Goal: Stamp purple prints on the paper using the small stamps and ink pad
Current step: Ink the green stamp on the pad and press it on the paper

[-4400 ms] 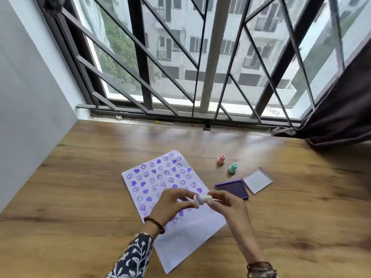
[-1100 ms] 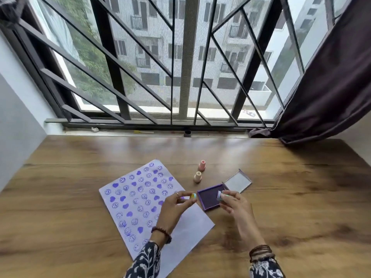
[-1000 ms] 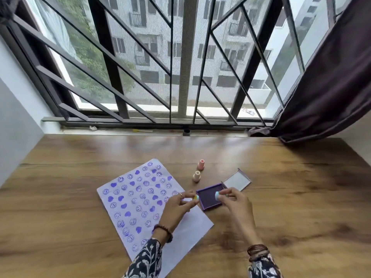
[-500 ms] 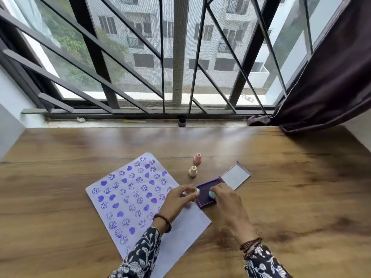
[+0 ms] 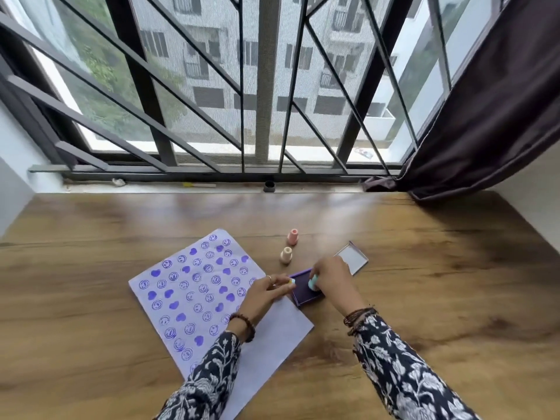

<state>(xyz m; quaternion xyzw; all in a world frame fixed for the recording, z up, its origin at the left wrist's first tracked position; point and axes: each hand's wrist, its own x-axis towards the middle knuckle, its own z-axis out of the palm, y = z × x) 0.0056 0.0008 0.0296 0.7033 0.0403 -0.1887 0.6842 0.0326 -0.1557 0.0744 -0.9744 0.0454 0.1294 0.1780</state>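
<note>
A white paper (image 5: 272, 338) lies tilted on the wooden table, covered with several purple smiley and heart prints. The purple ink pad (image 5: 303, 287) sits open at the paper's right edge, its lid (image 5: 353, 257) swung back. My right hand (image 5: 335, 278) presses a small teal stamp (image 5: 313, 281) down onto the pad. My left hand (image 5: 268, 291) rests at the pad's left edge, pinching a small pale cap (image 5: 291, 281). A pink stamp (image 5: 292, 237) and a beige stamp (image 5: 286, 255) stand upright beyond the pad.
The wooden table (image 5: 424, 298) runs to a window sill with a black grille (image 5: 263, 86). A dark curtain (image 5: 485, 116) hangs at the right and touches the table's far corner. A small black cap (image 5: 269, 186) sits on the sill.
The teal stamp was taken from the table and its cap pulled off. My right hand has since lowered the stamp onto the ink pad. The view has tilted upward.
</note>
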